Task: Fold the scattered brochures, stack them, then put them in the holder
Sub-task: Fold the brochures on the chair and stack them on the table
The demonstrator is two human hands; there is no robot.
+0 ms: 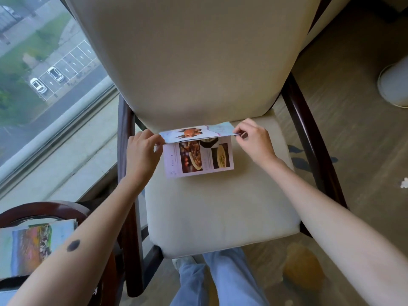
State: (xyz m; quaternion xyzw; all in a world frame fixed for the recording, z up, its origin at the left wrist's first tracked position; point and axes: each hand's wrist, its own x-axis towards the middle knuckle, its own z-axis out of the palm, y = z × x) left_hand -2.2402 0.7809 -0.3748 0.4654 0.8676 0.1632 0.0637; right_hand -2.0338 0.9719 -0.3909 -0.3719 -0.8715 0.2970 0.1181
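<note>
A brochure [198, 157] lies on the cream seat of a chair [220, 206], close to the foot of the backrest, near the middle of the view. Its far flap is lifted and bent over toward the person, showing a picture of a crab, while the near half lies flat on the cushion with food photos facing up.

The left hand [141, 151] pinches the raised flap at its 9 o'clock corner between thumb and fingertips. The right hand [251, 140] pinches the opposite corner at 3 o'clock, with the other fingers curled in. Both hands are closed on the paper; both forearms reach in from the bottom of the view.

At 8 o'clock, a stack of brochures [33, 248] rests on a round dark wooden surface [44, 209], partly hidden behind the left forearm. The top sheet shows a colourful photo.

A window [44, 74] at 10 o'clock looks down on parked cars. At 6 o'clock, legs in blue jeans [220, 281] stand just in front of the chair. A pale round object [395, 85] stands on the patterned carpet at 2 o'clock.
</note>
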